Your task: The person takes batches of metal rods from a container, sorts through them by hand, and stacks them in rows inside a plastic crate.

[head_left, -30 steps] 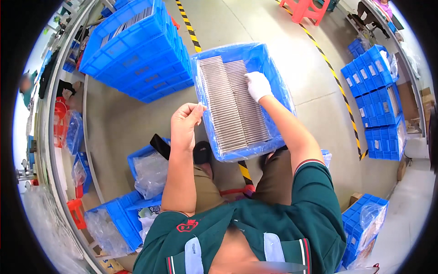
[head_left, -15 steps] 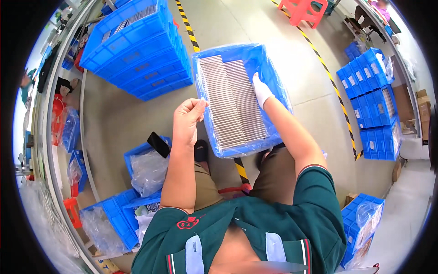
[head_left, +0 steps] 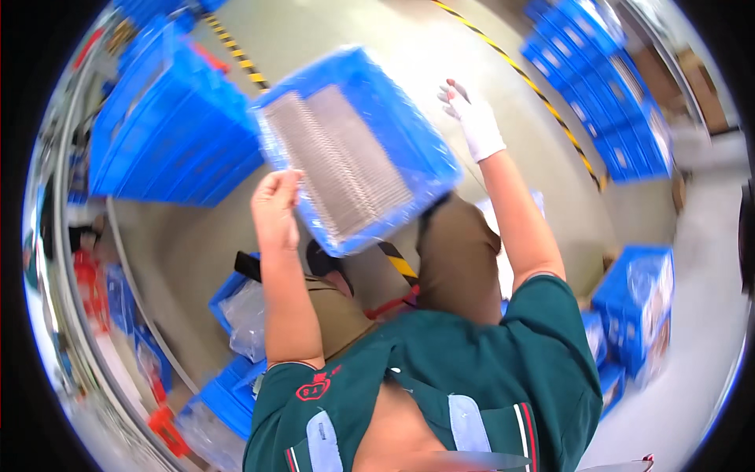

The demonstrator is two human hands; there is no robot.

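A blue plastic crate [head_left: 409, 134] lined with clear plastic sits in front of my knees. It holds rows of thin grey metal strips [head_left: 334, 161]. My bare left hand [head_left: 277, 206] is at the crate's near left edge, fingers pinched on the clear lining or a strip; blur hides which. My right hand [head_left: 474, 118], in a white glove, is raised to the right of the crate with fingers apart and nothing in it. It is clear of the crate's rim.
Stacked blue crates [head_left: 169, 134] stand to the left, more blue crates [head_left: 602, 79] at the far right and another [head_left: 641, 303] at my right side. Low blue bins with clear bags [head_left: 240, 311] lie by my left knee. Yellow-black floor tape [head_left: 543, 98] crosses the floor.
My gloved right hand has lifted off the strips in the crate and swung out to the right. The view has tilted and blurred; my left hand stays at the crate's edge.
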